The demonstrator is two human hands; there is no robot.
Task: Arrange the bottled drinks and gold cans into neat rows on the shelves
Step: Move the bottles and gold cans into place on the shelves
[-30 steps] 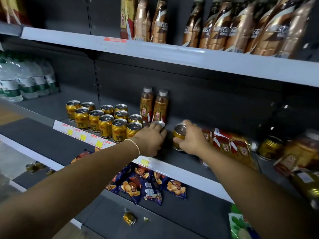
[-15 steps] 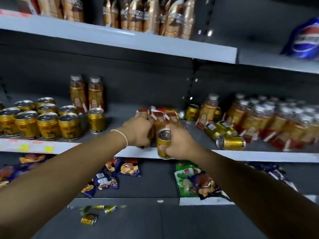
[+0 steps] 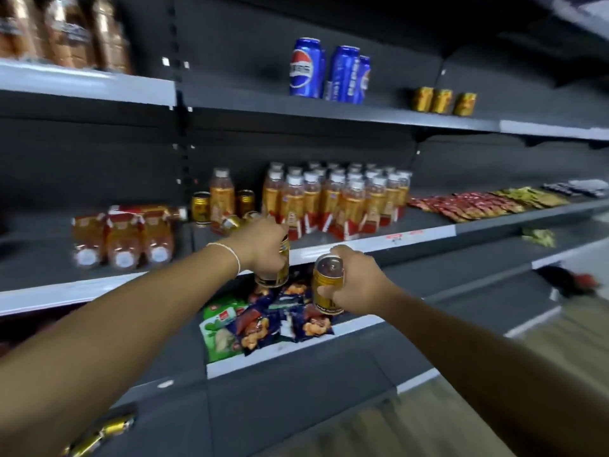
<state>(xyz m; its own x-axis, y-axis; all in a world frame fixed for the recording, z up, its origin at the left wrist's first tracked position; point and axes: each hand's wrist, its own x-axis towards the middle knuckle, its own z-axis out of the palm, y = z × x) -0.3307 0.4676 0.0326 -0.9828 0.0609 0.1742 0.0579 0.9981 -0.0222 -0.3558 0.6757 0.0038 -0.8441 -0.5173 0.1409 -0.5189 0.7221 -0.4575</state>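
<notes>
Your left hand is wrapped from above round a gold can, and your right hand grips a second gold can by its side, with the can's top tipped toward you. Both hands are clamped on their cans and hold them in the air just in front of and below the block of bottled drinks. The two cans are near each other but not touching. That block stands upright in tight rows on the middle shelf. Just left of the block a lone bottle stands between two upright gold cans, and in front of it what look like toppled cans lie on their sides, though your left hand hides part of them. Further left of the block a shrink-wrapped pack of bottles lies flat, caps toward you. Right of the block, red and yellow sachets lie in a band along the same shelf. Above the block, on the next shelf up, stand blue soda cans, with three small gold cans in a row to their right. Up and far to the left of the block, brown bottles show only as a blur. Below the block, under your hands, snack bags lie in a loose heap on the lower shelf. Far down and left of the block, a few loose gold cans lie near the floor. A thin bracelet circles your left wrist.
</notes>
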